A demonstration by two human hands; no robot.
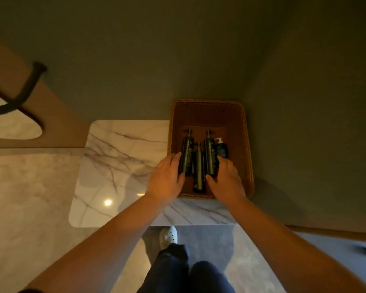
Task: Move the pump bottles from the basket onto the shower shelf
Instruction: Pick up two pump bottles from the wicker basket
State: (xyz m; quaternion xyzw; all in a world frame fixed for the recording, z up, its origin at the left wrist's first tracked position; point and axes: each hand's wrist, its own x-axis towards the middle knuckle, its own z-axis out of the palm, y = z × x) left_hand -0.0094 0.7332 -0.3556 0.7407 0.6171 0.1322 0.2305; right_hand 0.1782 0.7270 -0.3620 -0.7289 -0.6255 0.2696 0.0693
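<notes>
A brown wicker basket (pixel 244 132) sits on the marble ledge against the wall. Inside lie three tall dark pump bottles side by side and a shorter dark bottle with a white pump (pixel 221 147) at the right. My left hand (pixel 167 178) wraps around the lower part of the left pump bottle (pixel 186 153). My right hand (pixel 226 178) grips the lower part of the right tall pump bottle (pixel 210 154). The middle pump bottle (pixel 198 168) lies between my hands, untouched. Both held bottles look slightly raised from the basket floor.
A white marble ledge (pixel 123 166) with grey veins stretches left of the basket. A dark curved faucet (pixel 28 85) hangs over a basin at the far left. Below are my dark trousers and a white clog (pixel 168 235) on the floor.
</notes>
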